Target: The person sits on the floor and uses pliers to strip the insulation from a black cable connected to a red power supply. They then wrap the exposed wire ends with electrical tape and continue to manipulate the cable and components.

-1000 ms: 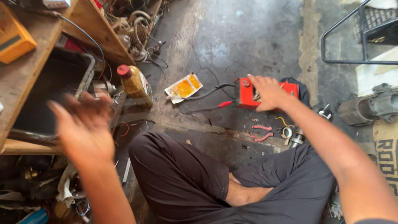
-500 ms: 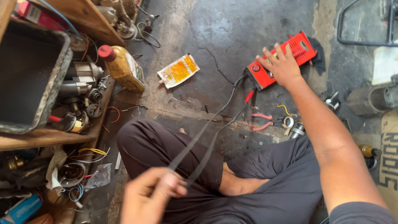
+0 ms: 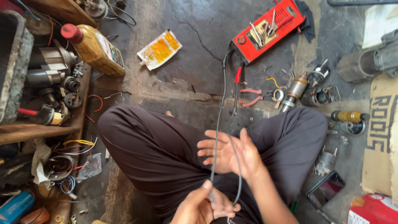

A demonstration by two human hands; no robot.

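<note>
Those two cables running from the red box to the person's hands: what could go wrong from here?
The cables run taut from the red box to the left hand; a hard tug could drag the box and spill the metal tools lying on it. The slack looping by the open right hand might snag on the pliers or the motor parts nearby.

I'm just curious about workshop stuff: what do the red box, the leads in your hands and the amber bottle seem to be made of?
Red box: probably painted sheet metal, flat panels and sharp edges, slightly glossy. Leads: likely rubber or plastic insulation over wire, matte black, bending loosely between the left hand and right hand. Amber bottle: translucent plastic by its look, with a red cap.
</note>
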